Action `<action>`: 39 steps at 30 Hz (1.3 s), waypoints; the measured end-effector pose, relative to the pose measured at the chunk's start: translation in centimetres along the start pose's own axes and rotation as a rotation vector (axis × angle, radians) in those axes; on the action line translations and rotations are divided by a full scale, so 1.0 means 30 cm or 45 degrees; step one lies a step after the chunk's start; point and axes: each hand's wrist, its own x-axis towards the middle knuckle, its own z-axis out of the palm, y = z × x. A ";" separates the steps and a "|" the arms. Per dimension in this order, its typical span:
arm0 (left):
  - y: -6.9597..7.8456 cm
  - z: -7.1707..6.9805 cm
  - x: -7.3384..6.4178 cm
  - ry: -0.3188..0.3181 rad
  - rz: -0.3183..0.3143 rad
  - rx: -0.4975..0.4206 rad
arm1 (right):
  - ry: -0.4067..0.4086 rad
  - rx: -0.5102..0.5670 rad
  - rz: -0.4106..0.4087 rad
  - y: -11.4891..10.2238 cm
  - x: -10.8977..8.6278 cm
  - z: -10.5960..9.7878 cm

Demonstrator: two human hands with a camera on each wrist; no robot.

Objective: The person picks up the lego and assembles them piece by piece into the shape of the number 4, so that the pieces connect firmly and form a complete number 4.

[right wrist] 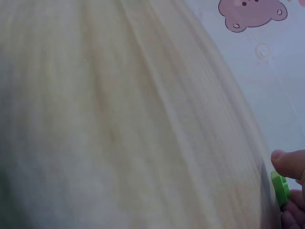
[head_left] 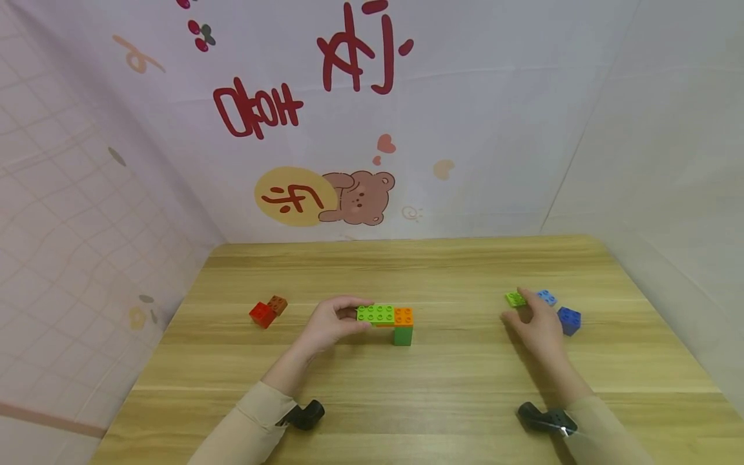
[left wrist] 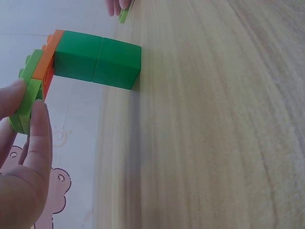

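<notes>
My left hand (head_left: 331, 323) pinches the left end of a lime green toy building brick (head_left: 375, 314) between thumb and fingers. This brick joins an orange brick (head_left: 403, 316), which sits on a column of two stacked green bricks (left wrist: 97, 59) standing on the table. The lime end juts out sideways from the column, above the tabletop. On the right, my right hand (head_left: 540, 326) reaches over a small lime green brick (head_left: 515, 298), its index fingertip right at the brick's edge and its thumb apart. In the right wrist view, this small brick (right wrist: 280, 187) shows between thumb and fingers.
A red brick (head_left: 263, 315) and a brown brick (head_left: 278, 305) lie together at the left of the wooden table (head_left: 442, 381). Beyond my right hand are a light blue brick (head_left: 546, 297) and a dark blue brick (head_left: 569, 320). A printed cloth (head_left: 476, 129) hangs behind the table.
</notes>
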 end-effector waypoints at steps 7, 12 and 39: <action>0.004 -0.001 -0.001 -0.008 0.000 -0.007 | 0.017 -0.040 -0.016 0.012 0.006 0.012; 0.004 -0.001 -0.002 -0.010 -0.004 -0.014 | 0.049 -0.057 -0.073 0.018 0.003 0.023; -0.008 0.002 0.006 -0.014 0.011 -0.005 | 0.089 -0.077 -0.112 0.011 0.018 0.058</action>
